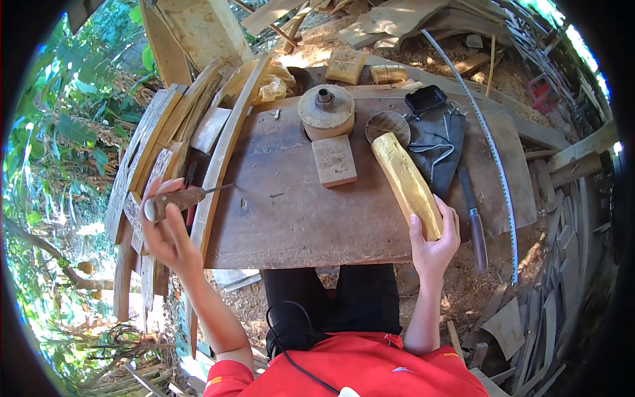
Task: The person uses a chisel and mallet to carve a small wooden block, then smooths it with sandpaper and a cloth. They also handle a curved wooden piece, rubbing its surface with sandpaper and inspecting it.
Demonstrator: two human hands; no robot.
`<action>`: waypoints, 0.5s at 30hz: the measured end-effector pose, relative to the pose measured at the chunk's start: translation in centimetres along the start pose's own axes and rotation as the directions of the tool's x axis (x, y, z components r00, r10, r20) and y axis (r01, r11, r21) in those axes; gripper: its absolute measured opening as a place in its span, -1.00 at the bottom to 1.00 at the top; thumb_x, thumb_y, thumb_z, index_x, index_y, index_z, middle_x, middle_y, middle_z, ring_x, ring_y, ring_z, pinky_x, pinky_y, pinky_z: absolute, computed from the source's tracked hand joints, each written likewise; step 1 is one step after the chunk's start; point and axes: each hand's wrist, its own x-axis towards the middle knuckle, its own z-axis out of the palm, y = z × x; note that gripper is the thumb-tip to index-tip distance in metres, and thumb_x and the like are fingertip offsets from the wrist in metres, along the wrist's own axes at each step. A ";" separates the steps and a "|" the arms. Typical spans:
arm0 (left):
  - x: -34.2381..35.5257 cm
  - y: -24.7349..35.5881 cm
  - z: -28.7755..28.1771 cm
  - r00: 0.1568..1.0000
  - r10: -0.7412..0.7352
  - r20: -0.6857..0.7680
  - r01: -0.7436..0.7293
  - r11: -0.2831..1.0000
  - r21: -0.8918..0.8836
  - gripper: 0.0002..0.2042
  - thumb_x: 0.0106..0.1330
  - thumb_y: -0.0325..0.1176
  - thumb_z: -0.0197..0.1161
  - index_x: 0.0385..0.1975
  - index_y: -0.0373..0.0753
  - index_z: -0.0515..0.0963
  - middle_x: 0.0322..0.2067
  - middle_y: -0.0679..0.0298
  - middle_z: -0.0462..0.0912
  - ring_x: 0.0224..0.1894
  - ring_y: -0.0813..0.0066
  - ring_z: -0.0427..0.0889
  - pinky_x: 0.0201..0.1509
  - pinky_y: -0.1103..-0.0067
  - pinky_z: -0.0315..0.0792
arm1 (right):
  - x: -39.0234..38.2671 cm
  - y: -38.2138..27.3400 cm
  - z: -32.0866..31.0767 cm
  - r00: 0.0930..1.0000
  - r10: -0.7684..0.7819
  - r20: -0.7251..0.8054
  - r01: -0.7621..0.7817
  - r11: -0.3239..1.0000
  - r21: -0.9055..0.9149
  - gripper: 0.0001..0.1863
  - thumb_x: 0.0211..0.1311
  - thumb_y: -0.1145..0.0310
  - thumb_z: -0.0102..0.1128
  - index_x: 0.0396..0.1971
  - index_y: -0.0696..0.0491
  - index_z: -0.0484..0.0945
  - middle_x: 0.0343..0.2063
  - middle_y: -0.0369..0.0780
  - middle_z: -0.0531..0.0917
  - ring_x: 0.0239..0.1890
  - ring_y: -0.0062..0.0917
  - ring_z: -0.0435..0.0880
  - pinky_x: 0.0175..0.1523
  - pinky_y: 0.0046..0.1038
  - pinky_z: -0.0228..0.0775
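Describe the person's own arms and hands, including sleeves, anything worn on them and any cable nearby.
The left hand and right hand are ungloved, with no watch or bracelet visible. Both forearms are bare up to the short red sleeves of a shirt; each sleeve has a small yellow-orange mark. A thin black cable crosses the shirt front.

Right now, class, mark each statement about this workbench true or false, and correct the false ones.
1. The left hand holds a wooden-handled tool. True.
2. The right hand is empty. False: it holds the yellow wood piece.
3. The rectangular block is nearer the person than the round container. True.
4. The long knife lies left of that block. False: it lies to the right.
5. The pale strip runs right of the knife. True.
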 end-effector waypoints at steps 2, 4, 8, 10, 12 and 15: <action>0.2 0.0 1.7 0.987 -0.158 0.025 0.160 0.965 -0.207 -0.78 0.64 -0.33 0.11 -0.06 -0.41 0.54 -0.18 0.06 0.71 -0.05 0.27 0.69 0.14 0.37 0.55 | 0.2 -0.5 -0.1 1.000 0.011 0.015 -0.010 1.000 -0.007 -0.42 0.10 0.38 0.59 0.14 0.20 0.65 -0.09 -0.08 0.71 -0.01 -0.18 0.69 0.15 -0.16 0.53; 0.3 -1.6 2.5 0.990 -0.106 0.091 0.135 0.900 -0.415 -0.81 0.63 -0.33 0.14 -0.22 -0.33 0.50 -0.32 0.16 0.62 -0.20 0.36 0.62 0.00 0.41 0.51 | 0.3 -0.8 -0.3 1.000 0.013 0.028 -0.012 1.000 -0.008 -0.40 0.08 0.38 0.61 0.15 0.20 0.64 -0.09 -0.08 0.70 0.00 -0.18 0.69 0.16 -0.16 0.52; 0.4 -2.7 4.7 0.990 -0.064 0.123 0.116 0.868 -0.483 -0.71 0.58 -0.31 0.20 -0.44 -0.23 0.40 -0.53 0.32 0.44 -0.50 0.55 0.35 -0.36 0.54 0.26 | 0.3 -0.7 -0.2 0.999 0.017 0.042 -0.017 1.000 0.002 -0.38 0.06 0.38 0.62 0.16 0.20 0.64 -0.07 -0.09 0.70 0.02 -0.19 0.68 0.18 -0.17 0.52; 0.5 -1.6 6.2 0.988 0.004 0.154 0.087 0.811 -0.578 -0.68 0.56 -0.28 0.24 -0.47 -0.23 0.39 -0.57 0.34 0.42 -0.55 0.56 0.31 -0.45 0.54 0.21 | 0.3 -0.7 -0.3 0.999 0.014 0.038 -0.014 1.000 -0.011 -0.38 0.07 0.38 0.62 0.16 0.19 0.64 -0.06 -0.09 0.70 0.03 -0.19 0.68 0.18 -0.17 0.52; 0.5 0.4 7.4 0.969 0.134 0.210 0.057 0.702 -0.710 -0.65 0.51 -0.25 0.31 -0.51 -0.23 0.40 -0.60 0.36 0.40 -0.60 0.57 0.30 -0.50 0.53 0.20 | 0.2 -0.6 -0.4 0.999 0.020 0.032 -0.019 1.000 -0.018 -0.39 0.07 0.37 0.62 0.16 0.19 0.64 -0.06 -0.09 0.70 0.04 -0.19 0.68 0.19 -0.17 0.52; -0.8 5.3 10.2 0.946 0.203 0.253 0.006 0.768 -0.641 -0.66 0.29 -0.25 0.47 -0.57 -0.19 0.42 -0.63 0.38 0.43 -0.64 0.55 0.38 -0.56 0.52 0.26 | 0.1 -0.6 -0.3 0.999 0.032 0.024 -0.032 0.999 -0.025 -0.39 0.07 0.36 0.61 0.16 0.19 0.65 -0.06 -0.09 0.71 0.04 -0.18 0.68 0.19 -0.16 0.52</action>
